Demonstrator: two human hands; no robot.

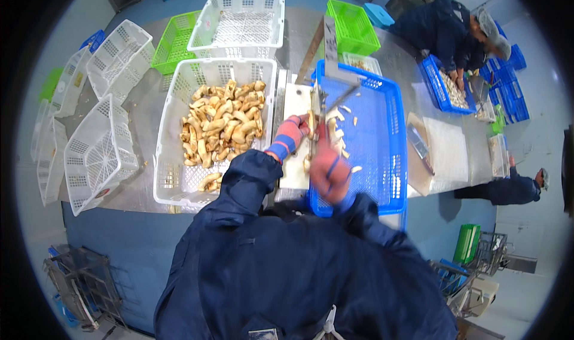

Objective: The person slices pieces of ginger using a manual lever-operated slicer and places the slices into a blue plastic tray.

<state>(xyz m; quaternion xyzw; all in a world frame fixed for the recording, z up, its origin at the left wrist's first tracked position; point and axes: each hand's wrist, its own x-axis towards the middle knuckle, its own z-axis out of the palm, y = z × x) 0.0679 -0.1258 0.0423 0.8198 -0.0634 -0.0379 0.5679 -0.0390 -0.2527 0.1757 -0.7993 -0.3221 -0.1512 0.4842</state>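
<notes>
My left hand (290, 134), in a pink and blue glove, rests on a white cutting board (293, 178). Its fingertips hold a pale mushroom (310, 121) at the board's right edge. My right hand (331, 174), gloved alike and blurred by motion, is closed around the reddish handle (321, 136) of a cutting blade, beside the mushroom. Much of the blade is blurred. Cut mushroom pieces (336, 131) lie just right of the blade in a blue plastic basket (376, 160). To the left, whole brown mushrooms (224, 124) are heaped in a white plastic crate (179, 82).
An upright metal bracket (331, 48) rises behind the board. A cleaver (419, 145) lies right of the blue basket. More white crates (105, 154) and green crates (352, 26) stand around the steel table (143, 178). A co-worker (441, 30) bends over another blue basket (432, 82); another person (506, 187) stands farther right.
</notes>
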